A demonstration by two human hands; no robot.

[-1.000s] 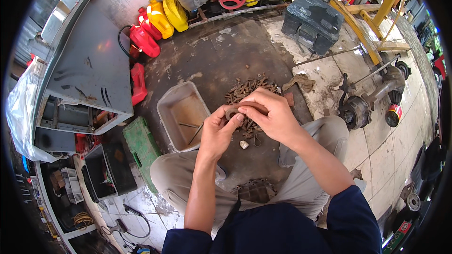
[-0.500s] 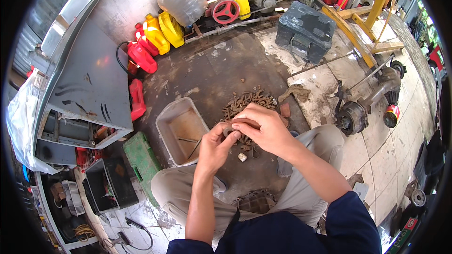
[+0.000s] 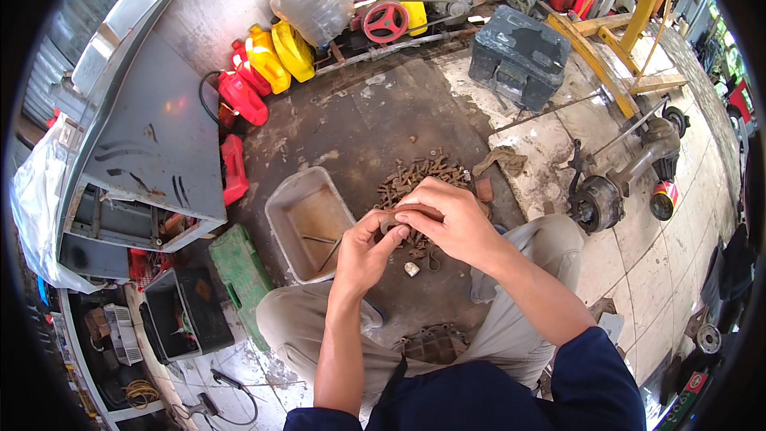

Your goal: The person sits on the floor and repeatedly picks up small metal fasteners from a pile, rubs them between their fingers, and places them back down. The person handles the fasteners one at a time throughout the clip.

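Hands (image 3: 453,222) still grip rusty part (image 3: 388,224)

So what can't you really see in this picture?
All in the head view:
The whole shape of the brown piece: fingers of the left hand and right hand cover it.
Part of the pile of rusty bolts: behind the right hand.
Things inside the black crate: too small and dark.
Clutter at far right: cut off by the dark rim.

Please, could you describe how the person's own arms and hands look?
The left hand and right hand are ungloved, with no watch visible. The forearms are bare. The dark navy sleeves are short, ending near the elbows, and look plain.
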